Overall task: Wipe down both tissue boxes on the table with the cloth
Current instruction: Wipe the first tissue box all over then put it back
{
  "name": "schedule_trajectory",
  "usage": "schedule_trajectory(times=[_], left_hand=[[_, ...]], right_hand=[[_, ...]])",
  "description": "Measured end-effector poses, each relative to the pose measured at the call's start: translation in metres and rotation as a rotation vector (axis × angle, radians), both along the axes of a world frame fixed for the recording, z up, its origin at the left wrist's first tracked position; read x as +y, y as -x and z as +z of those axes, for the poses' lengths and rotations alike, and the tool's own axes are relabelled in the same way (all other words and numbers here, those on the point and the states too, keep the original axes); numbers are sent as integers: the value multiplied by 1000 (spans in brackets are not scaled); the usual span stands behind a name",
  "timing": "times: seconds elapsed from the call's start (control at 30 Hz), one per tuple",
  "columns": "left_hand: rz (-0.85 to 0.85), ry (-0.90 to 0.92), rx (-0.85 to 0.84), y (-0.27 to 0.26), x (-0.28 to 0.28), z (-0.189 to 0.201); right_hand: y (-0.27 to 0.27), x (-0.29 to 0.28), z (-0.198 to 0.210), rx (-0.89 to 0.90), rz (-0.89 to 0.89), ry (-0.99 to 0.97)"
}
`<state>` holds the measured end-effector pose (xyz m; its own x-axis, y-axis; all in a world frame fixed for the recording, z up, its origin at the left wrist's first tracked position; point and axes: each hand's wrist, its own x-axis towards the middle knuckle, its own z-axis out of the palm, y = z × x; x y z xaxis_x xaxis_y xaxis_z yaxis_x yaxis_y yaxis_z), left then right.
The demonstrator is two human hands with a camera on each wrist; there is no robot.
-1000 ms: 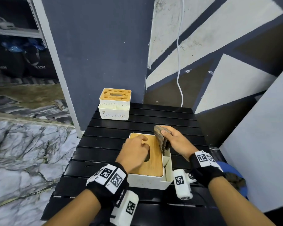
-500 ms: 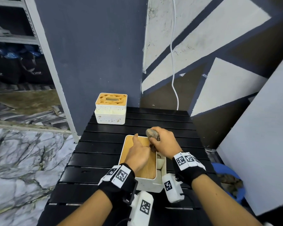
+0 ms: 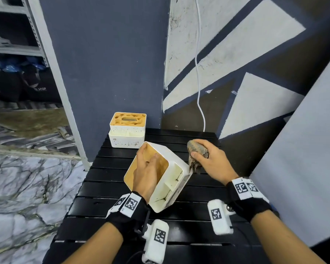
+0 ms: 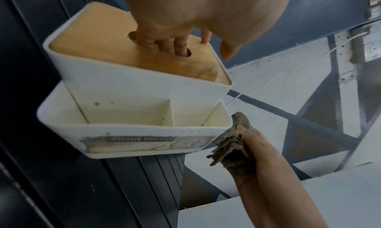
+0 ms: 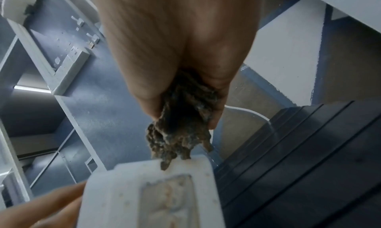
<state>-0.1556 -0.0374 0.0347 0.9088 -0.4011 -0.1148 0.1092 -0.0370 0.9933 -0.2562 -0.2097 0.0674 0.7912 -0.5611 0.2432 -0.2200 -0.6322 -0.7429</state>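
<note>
The near tissue box, white with a wooden lid, is tilted up off the black slatted table, its open side compartments facing me. My left hand holds it with fingers hooked into the lid slot. My right hand grips a crumpled brown cloth just right of the box; the cloth's hanging end touches the box's corner. In the left wrist view the cloth sits beside the labelled front wall of the box. A second tissue box with a blotchy orange lid stands upright at the table's back left.
A dark blue wall column rises right behind the far box. A white cable hangs down the painted wall. A grey panel stands close on the right, a metal shelf on the left. Marble floor lies beyond the table's left edge.
The near box lay flat on the table; my left hand has hooked into its slot and tipped it up. My right hand has carried the cloth off the lid to the box's right side.
</note>
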Motion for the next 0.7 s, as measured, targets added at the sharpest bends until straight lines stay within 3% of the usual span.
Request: schedule_trajectory(times=[0.23, 0.5, 0.7], left_hand=[[124, 117, -16, -11, 5, -16], [21, 187, -48, -28, 6, -19], [-55, 168, -112, -36, 3, -23]], right_hand=[[15, 44, -36, -25, 98, -10], [2, 84, -47, 64, 104, 92], [-46, 55, -38, 155, 68, 90]])
